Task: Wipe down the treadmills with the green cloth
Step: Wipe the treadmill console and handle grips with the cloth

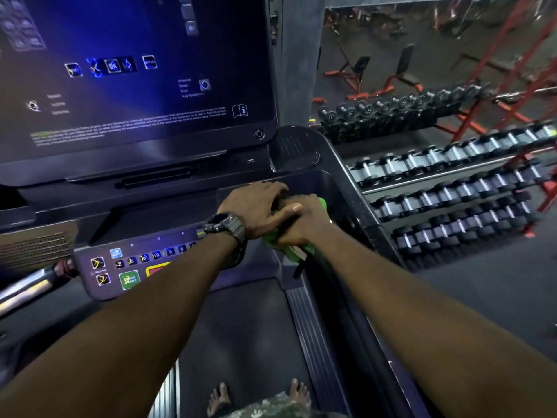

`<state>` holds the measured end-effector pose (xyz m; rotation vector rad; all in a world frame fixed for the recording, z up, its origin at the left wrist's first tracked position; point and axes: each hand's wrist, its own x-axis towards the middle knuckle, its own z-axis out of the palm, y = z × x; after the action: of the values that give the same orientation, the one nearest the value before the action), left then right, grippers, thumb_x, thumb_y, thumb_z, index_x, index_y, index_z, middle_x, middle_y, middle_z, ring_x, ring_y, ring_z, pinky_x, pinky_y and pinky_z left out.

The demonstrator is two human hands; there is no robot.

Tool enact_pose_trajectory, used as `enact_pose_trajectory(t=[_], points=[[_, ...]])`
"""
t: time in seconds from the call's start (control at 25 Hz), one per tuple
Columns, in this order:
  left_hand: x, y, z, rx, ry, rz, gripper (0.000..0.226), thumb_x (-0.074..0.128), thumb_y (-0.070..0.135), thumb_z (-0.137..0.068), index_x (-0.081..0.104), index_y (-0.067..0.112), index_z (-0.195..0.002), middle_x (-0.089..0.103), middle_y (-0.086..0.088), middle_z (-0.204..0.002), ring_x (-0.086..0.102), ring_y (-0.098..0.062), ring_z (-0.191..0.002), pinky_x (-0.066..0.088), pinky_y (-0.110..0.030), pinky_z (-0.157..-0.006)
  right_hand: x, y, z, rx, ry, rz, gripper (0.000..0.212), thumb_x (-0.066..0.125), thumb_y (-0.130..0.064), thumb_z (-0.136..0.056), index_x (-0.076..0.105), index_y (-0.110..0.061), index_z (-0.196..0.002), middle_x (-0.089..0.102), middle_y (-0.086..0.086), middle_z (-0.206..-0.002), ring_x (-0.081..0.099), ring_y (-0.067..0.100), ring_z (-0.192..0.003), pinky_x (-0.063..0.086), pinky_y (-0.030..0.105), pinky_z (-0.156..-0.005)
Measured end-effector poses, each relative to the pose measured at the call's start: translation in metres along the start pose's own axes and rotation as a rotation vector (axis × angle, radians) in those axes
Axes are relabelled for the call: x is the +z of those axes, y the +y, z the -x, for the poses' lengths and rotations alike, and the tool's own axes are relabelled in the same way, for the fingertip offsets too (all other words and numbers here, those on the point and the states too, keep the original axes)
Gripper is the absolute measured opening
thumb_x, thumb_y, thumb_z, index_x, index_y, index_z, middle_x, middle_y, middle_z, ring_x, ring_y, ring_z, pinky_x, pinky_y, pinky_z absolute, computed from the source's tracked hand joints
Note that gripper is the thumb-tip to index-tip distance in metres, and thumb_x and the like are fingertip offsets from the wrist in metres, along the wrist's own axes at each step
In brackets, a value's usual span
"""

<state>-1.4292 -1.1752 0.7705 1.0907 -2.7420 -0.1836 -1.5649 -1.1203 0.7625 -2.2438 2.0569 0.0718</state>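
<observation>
Head view, down onto a treadmill [346,188] console. Both hands together at the right-hand tray of the console, just below a dark speaker grille [294,146]. Green cloth [287,251] bunched between and beneath the hands, part of it showing above the right hand at the tray's far edge, part hanging below the wrists. Right hand [304,221] curled over the cloth, gripping it against the tray rim. Left hand [256,206] laid over the right, fingers bent over the tray edge, thumb stretched across the right hand; whether those fingers also pinch the cloth cannot be told. Dark wristwatch [224,226] on the left wrist. Large dark display screen [129,73] upper left, lit symbols blurred. Button panel [132,267] with a green quick-start key lower left. Dumbbell racks [452,182] to the right, beside the machine. Bare toes [259,399] on the belt [241,327] at bottom centre.
</observation>
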Motion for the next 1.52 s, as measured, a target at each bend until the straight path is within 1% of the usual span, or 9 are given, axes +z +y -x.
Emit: enact_pose_trajectory(t=[0.12, 0.32, 0.48, 0.68, 0.88, 1.0, 1.2, 1.36, 1.52], points=[[-0.003, 0.002, 0.001, -0.008, -0.024, 0.032, 0.091, 0.004, 0.089, -0.072, 0.044, 0.031, -0.130, 0.060, 0.005, -0.125, 0.057, -0.019, -0.110, 0.049, -0.040, -0.089, -0.025, 0.016, -0.007, -0.064, -0.219, -0.109, 0.056, 0.072, -0.050, -0.066, 0.056, -0.029, -0.116, 0.066, -0.002, -0.104, 0.065, 0.024, -0.093, 0.044, 0.030, -0.071], [-0.004, 0.001, 0.002, -0.035, -0.037, 0.056, 0.090, 0.015, 0.092, -0.069, 0.042, 0.033, -0.132, 0.058, 0.008, -0.127, 0.056, -0.017, -0.115, 0.048, -0.039, -0.093, 0.041, 0.025, 0.033, 0.049, 0.394, 0.014, 0.069, 0.066, -0.064, -0.061, 0.055, -0.023, -0.115, 0.063, 0.000, -0.111, 0.060, 0.027, -0.102, 0.043, 0.045, -0.092], [-0.006, 0.003, 0.002, -0.068, -0.042, 0.130, 0.094, 0.014, 0.095, -0.065, 0.044, 0.035, -0.131, 0.058, 0.012, -0.127, 0.055, -0.014, -0.116, 0.047, -0.039, -0.095, 0.059, 0.020, 0.048, 0.319, 0.328, 0.130, 0.076, 0.076, -0.046, -0.060, 0.045, -0.032, -0.128, 0.043, 0.005, -0.140, 0.036, 0.040, -0.131, 0.018, 0.070, -0.106], [-0.007, 0.001, 0.001, -0.057, -0.016, 0.199, 0.088, 0.022, 0.086, -0.073, 0.046, 0.027, -0.134, 0.053, 0.004, -0.135, 0.047, -0.017, -0.123, 0.041, -0.037, -0.102, 0.009, -0.011, 0.002, 0.260, -0.054, 0.107, 0.077, 0.053, -0.073, -0.064, 0.046, -0.036, -0.131, 0.052, -0.005, -0.127, 0.047, 0.027, -0.119, 0.036, 0.050, -0.099], [-0.012, 0.001, 0.003, -0.007, 0.025, 0.256, 0.088, 0.027, 0.077, -0.075, 0.048, 0.016, -0.135, 0.051, -0.004, -0.137, 0.040, -0.018, -0.128, 0.029, -0.028, -0.106, 0.020, -0.029, 0.008, -0.062, 0.092, -0.344, 0.055, 0.057, -0.048, -0.082, 0.053, -0.020, -0.129, 0.054, 0.006, -0.135, 0.047, 0.028, -0.127, 0.029, 0.022, -0.110], [-0.011, 0.001, 0.006, -0.019, 0.007, 0.247, 0.089, 0.026, 0.078, -0.075, 0.047, 0.016, -0.136, 0.051, -0.004, -0.138, 0.040, -0.019, -0.129, 0.030, -0.031, -0.107, -0.001, 0.026, 0.019, -0.109, 0.028, -0.235, 0.059, 0.069, -0.057, -0.060, 0.059, -0.024, -0.108, 0.067, -0.003, -0.103, 0.064, 0.020, -0.096, 0.051, 0.030, -0.087], [-0.009, -0.003, 0.001, -0.055, -0.007, 0.221, 0.089, 0.027, 0.080, -0.075, 0.047, 0.018, -0.136, 0.052, -0.003, -0.137, 0.042, -0.019, -0.128, 0.033, -0.034, -0.108, -0.004, 0.009, 0.014, 0.050, -0.008, -0.041, 0.072, 0.068, -0.055, -0.066, 0.051, -0.018, -0.125, 0.056, 0.004, -0.121, 0.055, 0.027, -0.108, 0.045, 0.035, -0.095], [-0.003, -0.001, -0.003, -0.075, -0.022, 0.241, 0.085, 0.023, 0.077, -0.079, 0.050, 0.016, -0.132, 0.055, -0.005, -0.132, 0.047, -0.021, -0.122, 0.037, -0.036, -0.104, -0.019, 0.035, 0.024, -0.010, -0.087, -0.563, 0.047, 0.077, -0.025, -0.066, 0.054, -0.023, -0.107, 0.065, -0.001, -0.096, 0.063, 0.017, -0.081, 0.050, 0.028, -0.073], [-0.001, -0.012, -0.027, -0.094, -0.032, 0.258, 0.083, 0.015, 0.081, -0.084, 0.059, 0.019, -0.117, 0.063, -0.004, -0.112, 0.057, -0.024, -0.104, 0.043, -0.036, -0.088, -0.008, 0.085, -0.001, 0.325, 0.359, -0.591, 0.032, 0.070, -0.017, -0.067, 0.063, -0.017, -0.098, 0.064, 0.005, -0.097, 0.061, 0.024, -0.089, 0.050, 0.033, -0.079]])
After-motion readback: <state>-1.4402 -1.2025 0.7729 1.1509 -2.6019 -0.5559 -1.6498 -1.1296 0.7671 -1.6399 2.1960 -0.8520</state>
